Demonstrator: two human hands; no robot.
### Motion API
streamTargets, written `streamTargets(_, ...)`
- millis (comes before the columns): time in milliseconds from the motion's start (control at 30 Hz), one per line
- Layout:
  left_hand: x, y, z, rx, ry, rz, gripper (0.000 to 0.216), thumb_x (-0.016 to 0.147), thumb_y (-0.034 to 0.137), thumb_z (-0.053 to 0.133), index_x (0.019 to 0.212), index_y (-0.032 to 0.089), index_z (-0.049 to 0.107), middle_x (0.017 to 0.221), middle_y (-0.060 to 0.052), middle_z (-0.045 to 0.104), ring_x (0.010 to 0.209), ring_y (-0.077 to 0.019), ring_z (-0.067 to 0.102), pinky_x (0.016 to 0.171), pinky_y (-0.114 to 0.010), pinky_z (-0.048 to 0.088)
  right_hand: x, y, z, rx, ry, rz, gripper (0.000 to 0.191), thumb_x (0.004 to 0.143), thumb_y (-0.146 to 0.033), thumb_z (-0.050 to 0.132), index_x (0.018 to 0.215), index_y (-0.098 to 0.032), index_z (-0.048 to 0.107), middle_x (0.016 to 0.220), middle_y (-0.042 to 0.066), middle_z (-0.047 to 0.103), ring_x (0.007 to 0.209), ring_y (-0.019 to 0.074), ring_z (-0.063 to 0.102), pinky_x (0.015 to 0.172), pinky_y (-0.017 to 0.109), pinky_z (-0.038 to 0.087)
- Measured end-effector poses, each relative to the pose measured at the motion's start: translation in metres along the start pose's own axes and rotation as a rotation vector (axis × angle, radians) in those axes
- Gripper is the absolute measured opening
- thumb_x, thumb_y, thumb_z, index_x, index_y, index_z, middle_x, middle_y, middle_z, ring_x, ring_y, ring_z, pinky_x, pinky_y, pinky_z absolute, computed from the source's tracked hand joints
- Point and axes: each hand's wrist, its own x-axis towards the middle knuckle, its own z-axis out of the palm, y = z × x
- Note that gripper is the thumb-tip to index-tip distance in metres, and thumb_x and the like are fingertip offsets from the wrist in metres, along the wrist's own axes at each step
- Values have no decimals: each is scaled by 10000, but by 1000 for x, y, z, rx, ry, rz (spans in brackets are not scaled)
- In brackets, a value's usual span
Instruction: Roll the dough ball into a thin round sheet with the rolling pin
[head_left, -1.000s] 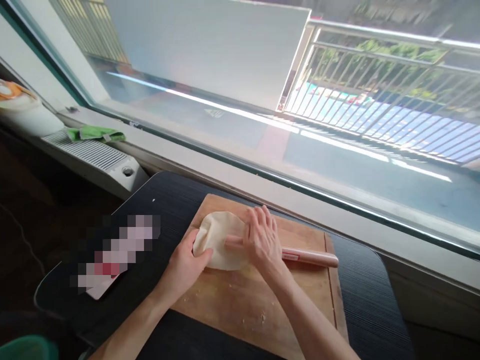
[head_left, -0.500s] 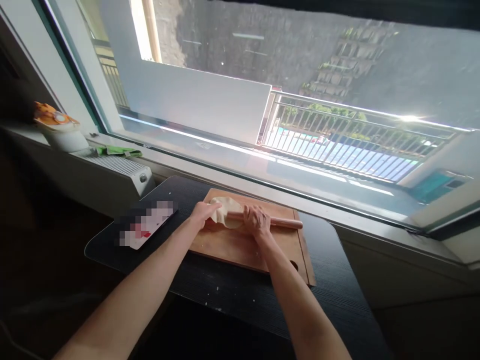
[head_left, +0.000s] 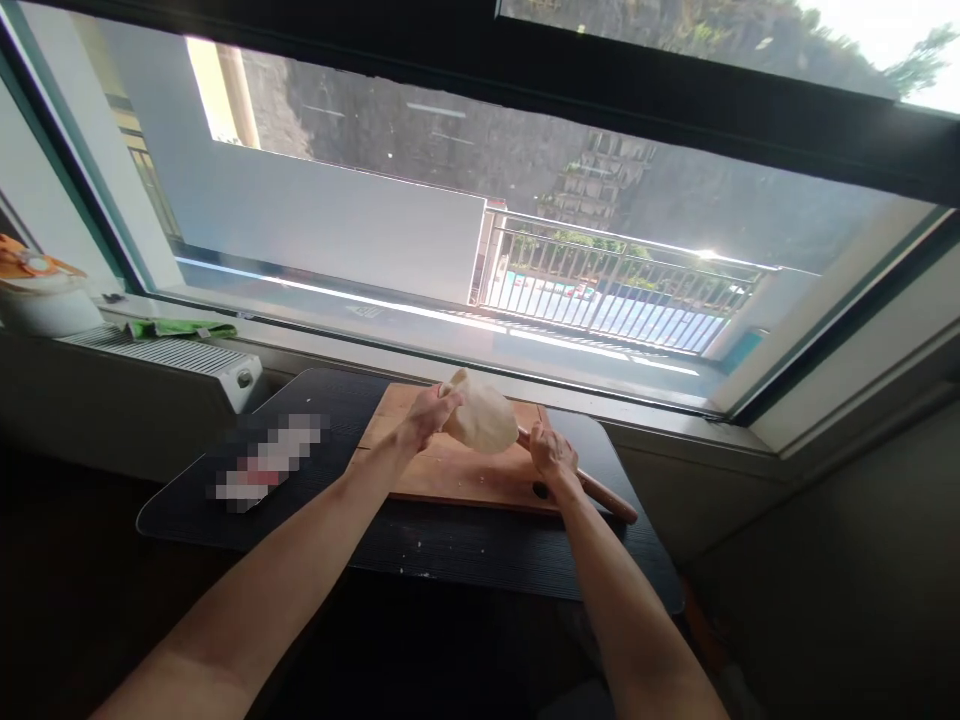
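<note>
A thin, pale round of dough [head_left: 482,415] hangs tilted above the wooden board [head_left: 435,480], its left edge pinched in my left hand [head_left: 431,412]. My right hand [head_left: 553,450] is closed round a wooden rolling pin [head_left: 611,498], which slants down to the right past the board's edge. The pin's far end goes behind the dough's right side, and I cannot tell whether the two touch. Small pale crumbs dot the board.
The board lies on a black table [head_left: 330,420] below a large window. A blurred-out flat item [head_left: 270,465] lies on the table's left. A heater [head_left: 172,360] with a green cloth [head_left: 180,328] stands beyond. White specks mark the table's front edge.
My left hand has lifted the dough off the board. My right hand has moved right with the rolling pin, swinging its near end towards me. The view has shifted up and right.
</note>
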Motion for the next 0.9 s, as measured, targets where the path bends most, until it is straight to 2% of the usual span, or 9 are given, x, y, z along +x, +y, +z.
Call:
streamTargets(100, -7, -29, -6, 81, 45, -119, 158, 762, 297, 610, 690, 173, 545, 556, 35, 468, 511, -107, 447, 429, -187, 292, 2, 2, -5, -9, 3, -20, 564, 1023, -317, 165, 1166, -179, 693, 1123, 145, 736, 1057, 258, 695, 882, 360, 500)
streamTargets(167, -8, -47, -12, 118, 76, -172, 180, 752, 247, 588, 617, 183, 488, 520, 45, 426, 484, -96, 405, 420, -190, 250, 2, -7, -4, -22, 13, -78, 548, 1023, -301, 172, 1156, -177, 689, 1107, 146, 739, 1058, 254, 692, 887, 357, 491)
streamTargets(333, 2, -65, -30, 145, 92, -203, 119, 732, 217, 541, 623, 171, 525, 573, 36, 496, 503, -88, 424, 443, -187, 269, -3, -50, 16, -36, -12, -308, 389, 1004, -368, 366, 1016, -213, 723, 1052, 90, 757, 1027, 206, 683, 894, 281, 456)
streamTargets(467, 7, -71, -39, 130, 90, -223, 139, 718, 275, 556, 624, 174, 537, 581, 35, 519, 515, -97, 447, 447, -190, 288, 15, -72, 25, -42, -36, -344, 354, 981, -355, 408, 952, -202, 726, 985, 88, 758, 900, 184, 690, 783, 248, 464)
streamTargets(533, 6, -75, -40, 114, 95, -229, 133, 713, 289, 560, 643, 177, 546, 596, 32, 539, 536, -103, 476, 462, -188, 317, 37, -73, 21, -48, -23, -321, 383, 989, -334, 366, 1006, -179, 715, 1042, 109, 740, 925, 190, 678, 780, 253, 465)
streamTargets(633, 5, -78, -40, 92, 94, -245, 118, 701, 294, 564, 679, 179, 564, 633, 20, 589, 569, -116, 529, 484, -191, 360, 75, -64, 16, -71, 0, -270, 399, 985, -285, 339, 1139, -137, 676, 1232, 160, 663, 1118, 236, 615, 895, 296, 450)
streamTargets(700, 6, -78, -39, 83, 83, -262, 119, 693, 296, 564, 691, 178, 573, 644, 12, 610, 576, -125, 555, 490, -196, 379, 93, -56, 19, -88, -19, -237, 397, 975, -257, 350, 1193, -123, 653, 1289, 175, 628, 1196, 261, 573, 958, 336, 431)
streamTargets(800, 8, -77, -39, 74, 84, -289, 116, 680, 290, 570, 699, 176, 581, 625, 12, 611, 575, -133, 573, 481, -196, 385, 104, -47, 26, -101, -69, -217, 406, 981, -281, 351, 1219, -129, 643, 1274, 172, 639, 1216, 268, 566, 1004, 376, 413)
streamTargets(900, 7, -74, -39, 61, 96, -309, 107, 674, 279, 580, 697, 174, 579, 627, 10, 620, 575, -133, 579, 476, -192, 389, 101, -44, 30, -103, -81, -212, 432, 994, -305, 322, 1235, -126, 632, 1287, 178, 627, 1230, 268, 558, 1027, 389, 395)
